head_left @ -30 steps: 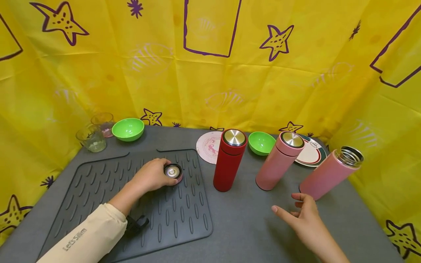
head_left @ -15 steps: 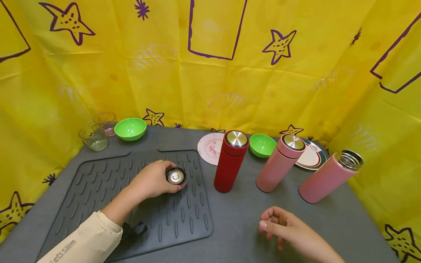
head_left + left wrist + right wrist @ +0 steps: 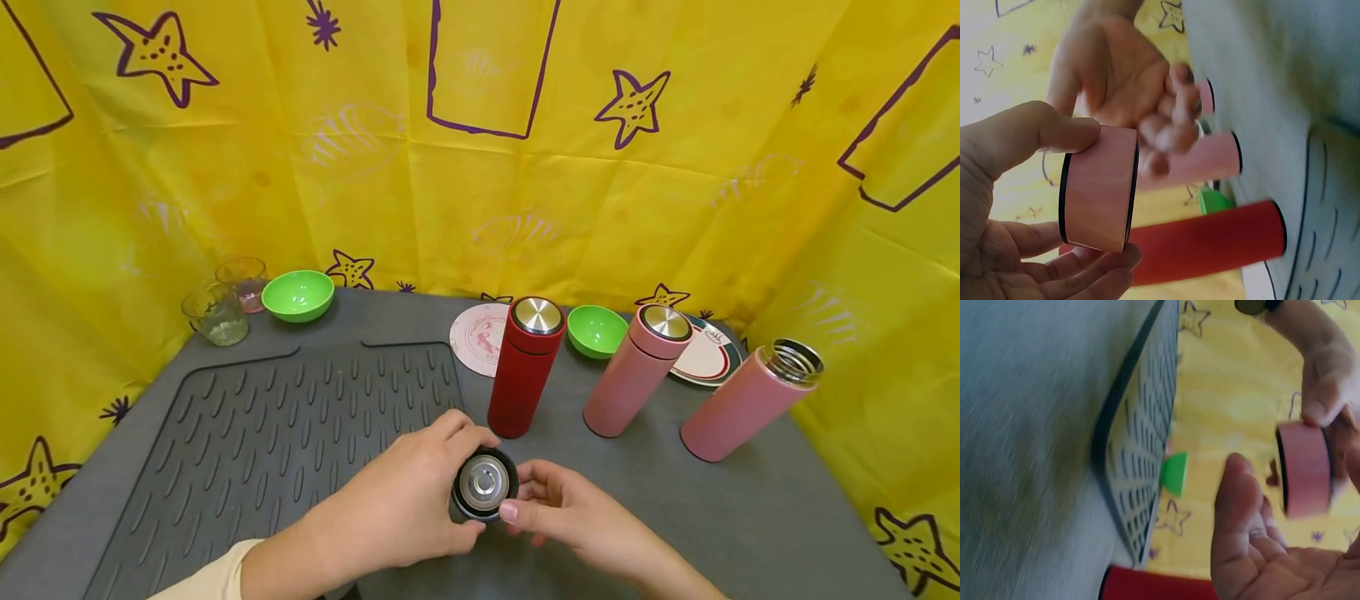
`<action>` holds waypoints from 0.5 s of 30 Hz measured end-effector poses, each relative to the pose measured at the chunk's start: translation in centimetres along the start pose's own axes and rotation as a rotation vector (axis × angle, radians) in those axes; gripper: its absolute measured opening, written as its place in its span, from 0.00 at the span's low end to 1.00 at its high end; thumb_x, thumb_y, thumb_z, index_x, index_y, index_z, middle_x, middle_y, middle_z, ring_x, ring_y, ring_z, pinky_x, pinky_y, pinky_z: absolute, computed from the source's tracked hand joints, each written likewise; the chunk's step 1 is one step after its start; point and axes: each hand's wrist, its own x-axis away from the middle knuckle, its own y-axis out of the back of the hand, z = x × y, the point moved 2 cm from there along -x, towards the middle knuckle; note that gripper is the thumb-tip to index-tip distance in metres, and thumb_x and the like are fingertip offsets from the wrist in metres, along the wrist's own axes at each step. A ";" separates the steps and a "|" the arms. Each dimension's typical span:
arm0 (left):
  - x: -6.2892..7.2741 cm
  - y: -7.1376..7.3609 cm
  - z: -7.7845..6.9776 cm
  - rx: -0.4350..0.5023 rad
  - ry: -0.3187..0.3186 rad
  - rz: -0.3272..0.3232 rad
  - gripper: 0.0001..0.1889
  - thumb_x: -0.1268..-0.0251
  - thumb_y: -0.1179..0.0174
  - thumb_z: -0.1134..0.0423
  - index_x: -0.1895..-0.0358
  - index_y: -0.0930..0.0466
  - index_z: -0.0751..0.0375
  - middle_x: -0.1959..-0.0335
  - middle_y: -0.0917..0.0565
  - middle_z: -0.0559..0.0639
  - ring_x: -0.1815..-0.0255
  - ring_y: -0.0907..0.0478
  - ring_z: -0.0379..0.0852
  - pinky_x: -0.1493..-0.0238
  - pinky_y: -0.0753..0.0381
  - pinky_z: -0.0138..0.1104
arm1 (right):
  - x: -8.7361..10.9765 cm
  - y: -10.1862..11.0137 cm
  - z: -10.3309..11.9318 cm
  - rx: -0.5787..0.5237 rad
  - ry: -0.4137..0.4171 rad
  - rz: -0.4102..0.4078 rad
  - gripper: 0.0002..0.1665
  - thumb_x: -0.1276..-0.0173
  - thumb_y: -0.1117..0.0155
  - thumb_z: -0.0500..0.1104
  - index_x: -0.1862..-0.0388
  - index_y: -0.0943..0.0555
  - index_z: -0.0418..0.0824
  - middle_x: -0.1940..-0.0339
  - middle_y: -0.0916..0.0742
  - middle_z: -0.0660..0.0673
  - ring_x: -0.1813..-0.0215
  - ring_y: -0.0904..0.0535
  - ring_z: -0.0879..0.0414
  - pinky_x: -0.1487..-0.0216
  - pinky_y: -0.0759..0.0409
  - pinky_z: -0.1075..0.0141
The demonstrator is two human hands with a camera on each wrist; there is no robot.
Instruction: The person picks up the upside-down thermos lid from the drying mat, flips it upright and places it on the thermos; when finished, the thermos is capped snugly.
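Observation:
My left hand (image 3: 420, 492) pinches a pink bottle lid (image 3: 1100, 187) between thumb and fingers. The lid's metal-lined inside faces up in the head view, with a black ring around it. Close on its other side is my right hand (image 3: 562, 512), its thumb overlapping the rim in the head view. In the right wrist view a gap shows between the right fingers (image 3: 1235, 506) and the lid, and the palm is bare. At the far right stands an uncapped pink bottle (image 3: 746, 408), its steel mouth showing. A capped pink bottle (image 3: 633, 375) and a capped red bottle (image 3: 525, 375) stand left of it.
A dark ridged drying mat (image 3: 255, 433) covers the table's left side. Green bowls (image 3: 298, 296), glasses (image 3: 217, 315), a pink round mat (image 3: 474, 337) and a plate (image 3: 705, 354) line the back, before a yellow curtain (image 3: 337, 183).
My left hand has carried the lid from over the mat toward the right and nearer to me. My right hand has moved left, from near the uncapped bottle to beside the lid.

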 end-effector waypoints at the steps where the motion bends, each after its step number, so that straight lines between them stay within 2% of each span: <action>1: 0.0 -0.1 -0.2 0.008 -0.019 0.003 0.30 0.59 0.23 0.60 0.48 0.24 0.54 0.57 0.27 0.39 0.63 0.25 0.35 0.60 0.22 0.29 | -0.2 -0.3 0.1 0.000 0.014 -0.002 0.22 0.28 0.39 0.46 0.45 0.27 0.31 0.60 0.15 0.40 0.58 0.19 0.48 0.61 0.21 0.61; 6: 0.1 -0.5 -0.8 -0.001 -0.058 0.003 0.29 0.59 0.24 0.61 0.48 0.24 0.54 0.56 0.27 0.40 0.62 0.25 0.35 0.58 0.22 0.29 | -0.7 -1.1 0.2 0.013 0.073 -0.015 0.19 0.29 0.39 0.45 0.48 0.24 0.32 0.60 0.14 0.43 0.61 0.18 0.53 0.63 0.21 0.63; 15: 0.3 -0.5 -1.0 -0.019 -0.042 0.013 0.31 0.57 0.24 0.60 0.45 0.25 0.53 0.52 0.28 0.40 0.54 0.27 0.37 0.52 0.22 0.33 | -0.7 -1.2 0.4 -0.051 0.076 -0.042 0.19 0.30 0.38 0.44 0.49 0.25 0.30 0.60 0.15 0.42 0.64 0.20 0.53 0.60 0.22 0.64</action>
